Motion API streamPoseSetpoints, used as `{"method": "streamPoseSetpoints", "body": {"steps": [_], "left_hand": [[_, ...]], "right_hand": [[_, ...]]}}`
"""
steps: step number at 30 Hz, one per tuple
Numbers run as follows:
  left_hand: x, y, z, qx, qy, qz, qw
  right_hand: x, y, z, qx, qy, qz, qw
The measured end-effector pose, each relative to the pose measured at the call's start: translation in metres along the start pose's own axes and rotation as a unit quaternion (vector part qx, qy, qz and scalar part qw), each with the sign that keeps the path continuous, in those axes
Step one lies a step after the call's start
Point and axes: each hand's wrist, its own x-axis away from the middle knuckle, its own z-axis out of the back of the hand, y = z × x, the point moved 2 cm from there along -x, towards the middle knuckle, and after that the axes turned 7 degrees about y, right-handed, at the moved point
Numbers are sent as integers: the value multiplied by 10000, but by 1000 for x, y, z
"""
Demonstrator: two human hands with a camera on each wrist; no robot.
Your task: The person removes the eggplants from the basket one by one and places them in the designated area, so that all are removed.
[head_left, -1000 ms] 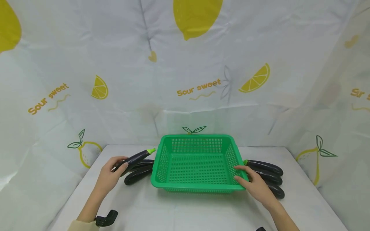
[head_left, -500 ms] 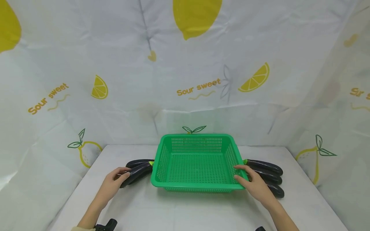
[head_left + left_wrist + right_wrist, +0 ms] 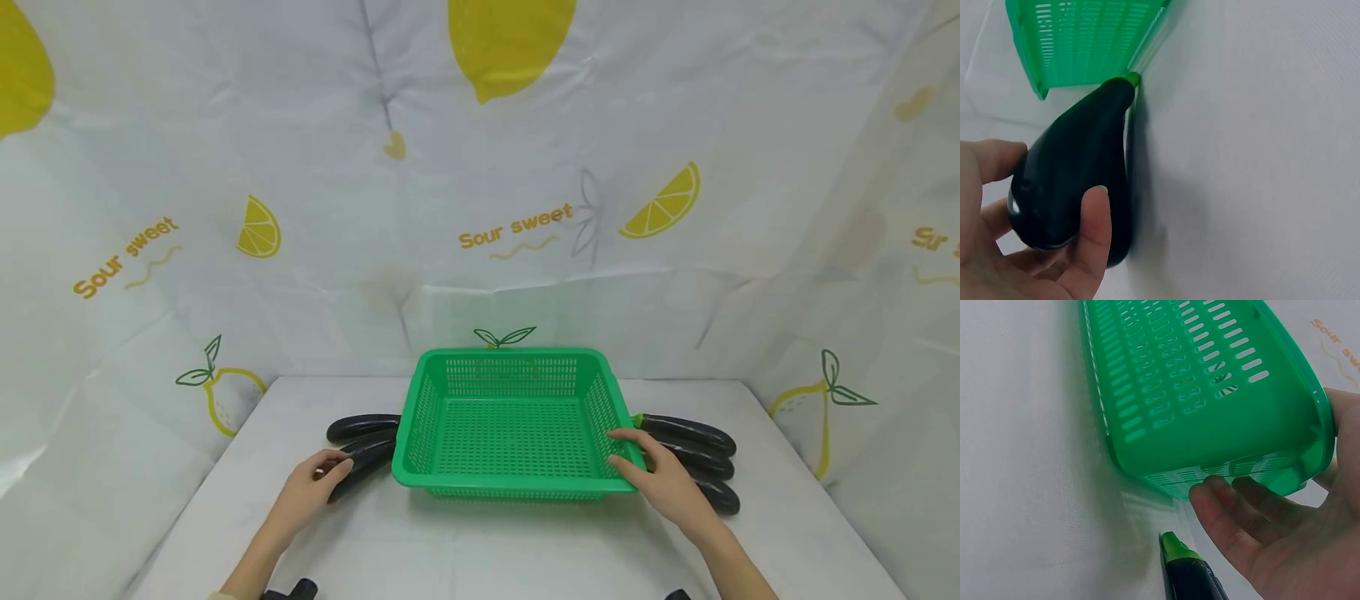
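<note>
A green slotted plastic basket (image 3: 513, 483) stands mid-table. Left of it, my left hand (image 3: 311, 487) holds the thick end of a dark purple eggplant (image 3: 1075, 169), thumb on one side and fingers on the other. The eggplant's green stem end (image 3: 1133, 79) points to the basket's side. Beside it lies another eggplant (image 3: 362, 427), its far end hidden by the basket. Over the basket's right rim, my right hand (image 3: 660, 475) grips the wall, with some fingers (image 3: 1229, 519) against the outside and others reaching over the edge.
Several eggplants (image 3: 693, 433) lie right of the basket, partly behind my right hand and wrist. A white cloth covers the table (image 3: 480, 550), and a lemon-print sheet (image 3: 337, 208) hangs behind it.
My left hand has lowered the eggplant from above the others down to the table's left side, then shifted slightly right and toward me. The right hand and basket stay put.
</note>
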Motion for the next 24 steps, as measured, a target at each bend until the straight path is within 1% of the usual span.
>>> {"method": "streamPoseSetpoints", "body": {"steps": [4, 8, 9, 11, 16, 18, 24], "left_hand": [[-1, 0, -1, -10, 38, 47, 10000], [-1, -4, -1, -359, -13, 46, 9993], [-1, -5, -1, -478, -13, 7, 9989], [-3, -8, -2, -736, 95, -157, 9971], [-6, -9, -5, -1151, 570, -550, 9902], [-5, -8, -7, -1291, 651, -595, 9877], [-4, -8, -12, -1631, 683, -678, 9819]], "right_hand": [[0, 0, 0, -6, 0, -8, 10000], [0, 1, -1, -28, -13, -25, 10000], [0, 1, -1, -23, -11, -20, 10000], [1, 1, -1, -25, -2, -16, 10000], [2, 1, 0, 28, 13, -22, 10000], [2, 2, 1, 51, 7, -21, 10000], [3, 1, 4, 193, -80, 34, 9998]]}}
